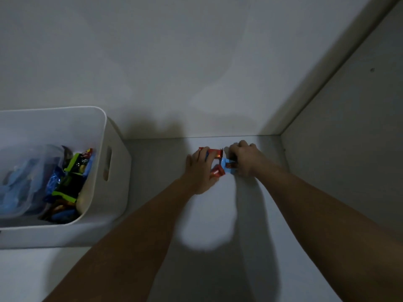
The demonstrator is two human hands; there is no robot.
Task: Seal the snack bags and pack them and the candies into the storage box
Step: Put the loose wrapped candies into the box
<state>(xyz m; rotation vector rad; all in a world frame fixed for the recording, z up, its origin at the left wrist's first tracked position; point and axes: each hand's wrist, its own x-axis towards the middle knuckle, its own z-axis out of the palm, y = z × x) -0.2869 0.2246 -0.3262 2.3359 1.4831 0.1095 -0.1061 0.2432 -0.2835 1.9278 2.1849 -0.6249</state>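
Fingers of left hand point(199, 171) curl round red candies point(214, 162); right hand point(244, 159) pinches a blue candy point(229, 167).

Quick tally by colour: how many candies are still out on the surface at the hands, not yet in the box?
Red candies: 2, one farther back at the left hand, one nearer.
Blue candies: 1, by the right hand.
Total: 3 visible; any hidden under the hands cannot be told.

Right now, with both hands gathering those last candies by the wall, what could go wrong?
The left hand holds two red candies loosely, so one may drop on the way. The right hand only pinches the blue candy. The storage box sits far left, a long carry.
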